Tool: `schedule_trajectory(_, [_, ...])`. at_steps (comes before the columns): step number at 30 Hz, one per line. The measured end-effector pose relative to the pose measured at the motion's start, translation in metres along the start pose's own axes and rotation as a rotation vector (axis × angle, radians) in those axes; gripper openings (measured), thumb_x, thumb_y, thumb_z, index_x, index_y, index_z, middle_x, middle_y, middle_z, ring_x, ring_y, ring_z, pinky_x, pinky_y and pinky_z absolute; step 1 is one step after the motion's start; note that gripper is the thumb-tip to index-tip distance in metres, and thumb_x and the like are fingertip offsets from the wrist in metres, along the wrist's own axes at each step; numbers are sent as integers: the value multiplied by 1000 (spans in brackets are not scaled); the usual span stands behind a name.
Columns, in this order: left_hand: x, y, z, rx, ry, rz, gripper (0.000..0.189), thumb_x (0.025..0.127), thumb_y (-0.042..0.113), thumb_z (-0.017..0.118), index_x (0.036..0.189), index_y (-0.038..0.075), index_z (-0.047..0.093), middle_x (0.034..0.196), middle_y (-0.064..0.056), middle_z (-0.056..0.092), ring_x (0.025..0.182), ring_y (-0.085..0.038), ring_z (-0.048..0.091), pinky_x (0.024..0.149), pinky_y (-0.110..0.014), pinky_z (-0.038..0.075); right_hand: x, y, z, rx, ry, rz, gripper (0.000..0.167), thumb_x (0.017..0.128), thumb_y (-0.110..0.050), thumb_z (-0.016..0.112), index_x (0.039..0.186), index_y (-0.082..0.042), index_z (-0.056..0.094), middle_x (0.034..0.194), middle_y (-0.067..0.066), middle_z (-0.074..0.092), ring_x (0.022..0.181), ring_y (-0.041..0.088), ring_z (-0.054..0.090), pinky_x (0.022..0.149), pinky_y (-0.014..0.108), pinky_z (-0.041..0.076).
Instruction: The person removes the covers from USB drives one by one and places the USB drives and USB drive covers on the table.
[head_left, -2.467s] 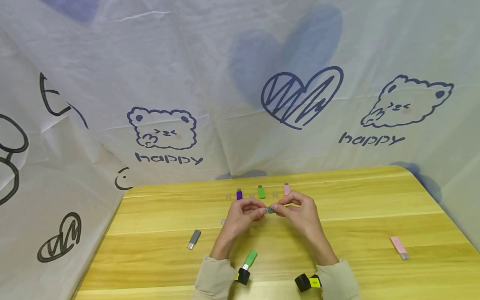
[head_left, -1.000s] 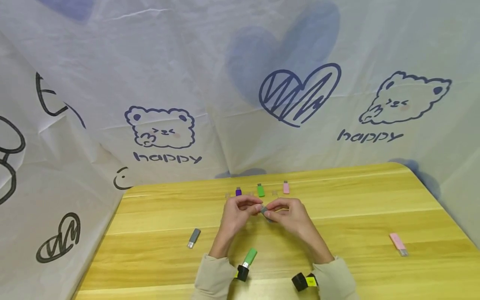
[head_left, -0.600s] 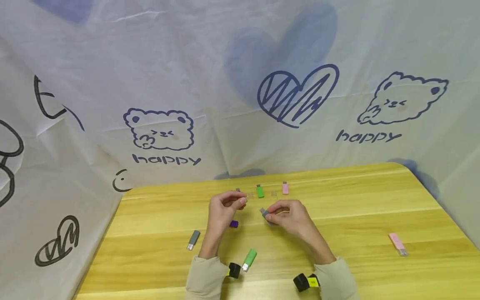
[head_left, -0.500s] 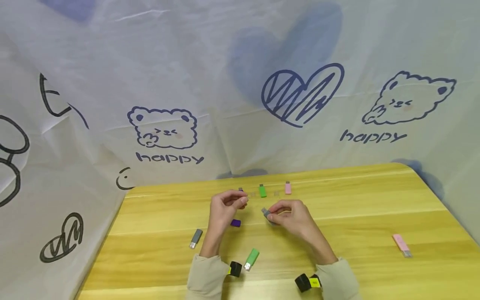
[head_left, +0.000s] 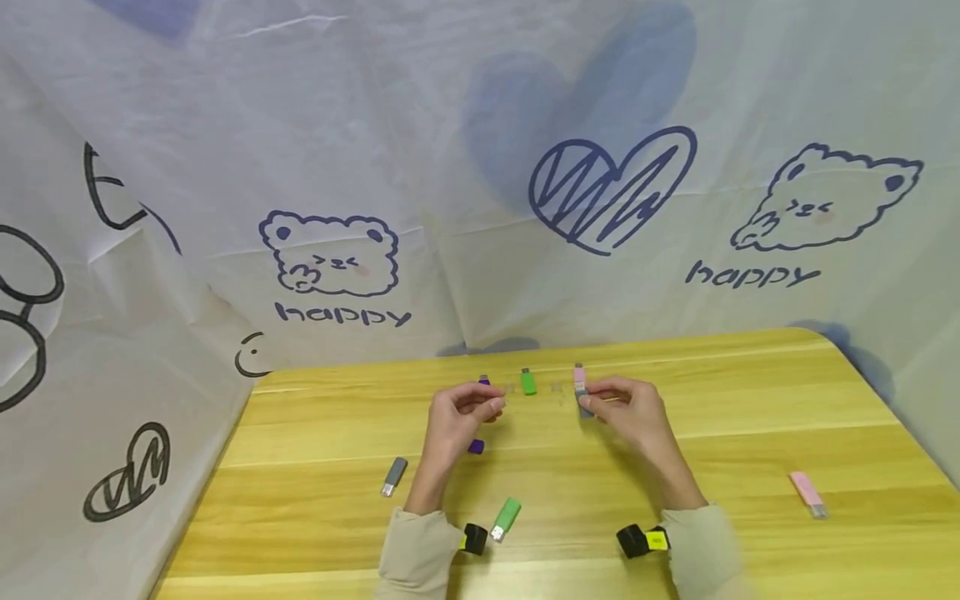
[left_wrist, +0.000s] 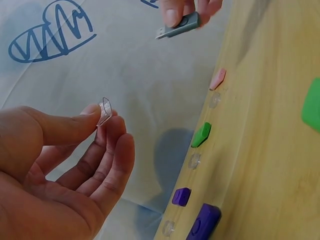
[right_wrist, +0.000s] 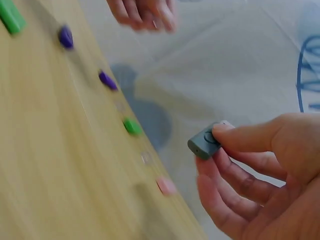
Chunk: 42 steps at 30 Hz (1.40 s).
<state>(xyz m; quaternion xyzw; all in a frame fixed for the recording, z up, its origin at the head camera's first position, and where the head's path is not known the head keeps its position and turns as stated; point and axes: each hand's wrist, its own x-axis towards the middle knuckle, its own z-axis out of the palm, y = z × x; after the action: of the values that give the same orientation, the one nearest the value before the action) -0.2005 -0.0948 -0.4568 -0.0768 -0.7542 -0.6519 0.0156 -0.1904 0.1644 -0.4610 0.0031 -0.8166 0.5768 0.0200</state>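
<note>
My right hand (head_left: 633, 412) pinches a grey USB flash drive (right_wrist: 205, 142) between thumb and fingers. Its bare metal plug (left_wrist: 160, 35) points away from the hand in the left wrist view. In the head view this drive overlaps the front end of the back-row pink flash drive (head_left: 579, 373). Between the left hand's (head_left: 457, 417) thumb and fingertips is a small clear plastic cap (left_wrist: 104, 111). Beneath that hand lies a purple flash drive (head_left: 476, 447), partly hidden by the wrist. Another purple drive (left_wrist: 181, 196) and a green one (head_left: 528, 382) lie farther back.
Small clear caps (head_left: 557, 387) lie between the back-row drives. Nearer on the wooden table (head_left: 735, 400) are a grey drive (head_left: 394, 477) at left, a green drive (head_left: 506, 518) in front, and a pink drive (head_left: 807, 493) at right. Printed white cloth (head_left: 465, 275) stands behind.
Both hands were together at the grey flash drive. The left hand pulled away leftward with the clear cap, then the right hand carried the drive right and back, toward the pink one.
</note>
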Motion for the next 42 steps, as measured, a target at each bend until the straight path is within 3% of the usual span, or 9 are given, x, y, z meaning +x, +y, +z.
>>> schedule_trajectory(5, [0,-1,1,-1,-8,-17,10,92,-2,74,100,-7,75,95,-21,74,86,-39,72,81,-49,61,25,14,-24,-90,80,7,25,95,-10,75,113,8,74,103,22,73,86,33,74,69,36,63])
schedule_trajectory(10, [1,-3,2,-9,-22,-19,9,92,-4,73,101,-8,75,95,-21,74,88,-42,71,81,-48,61,51,27,-37,-148,117,87,27,95,-14,76,113,6,75,103,22,75,84,31,74,67,31,62])
schedule_trajectory(18, [1,-3,3,2,-27,-13,10,92,-3,73,101,-8,74,95,-22,74,85,-38,72,78,-45,62,78,37,-49,-291,97,150,29,93,-17,77,110,6,76,99,19,76,80,27,73,62,23,56])
schedule_trajectory(25, [1,-4,3,11,-40,-14,9,92,-5,72,100,-8,75,95,-22,74,86,-40,72,76,-37,63,83,39,-55,-382,89,185,27,89,-19,81,101,4,78,88,14,77,73,24,71,58,23,52])
schedule_trajectory(30, [1,-4,5,14,-44,-18,9,92,-5,73,100,-8,75,95,-22,74,86,-39,72,76,-35,63,83,38,-56,-417,88,191,26,88,-20,82,99,3,79,85,14,77,71,24,73,64,31,54])
schedule_trajectory(36, [1,-5,6,15,-52,-20,9,92,-5,72,100,-8,74,95,-21,74,86,-37,73,76,-33,63,80,39,-57,-491,77,174,26,90,-23,79,97,2,78,93,18,77,85,36,71,79,49,55])
schedule_trajectory(42, [0,-8,8,11,-65,-20,9,92,-5,73,100,-8,74,96,-22,74,86,-38,73,77,-36,63,80,41,-55,-531,86,174,22,90,-23,78,90,-1,76,93,17,74,85,36,67,75,48,55])
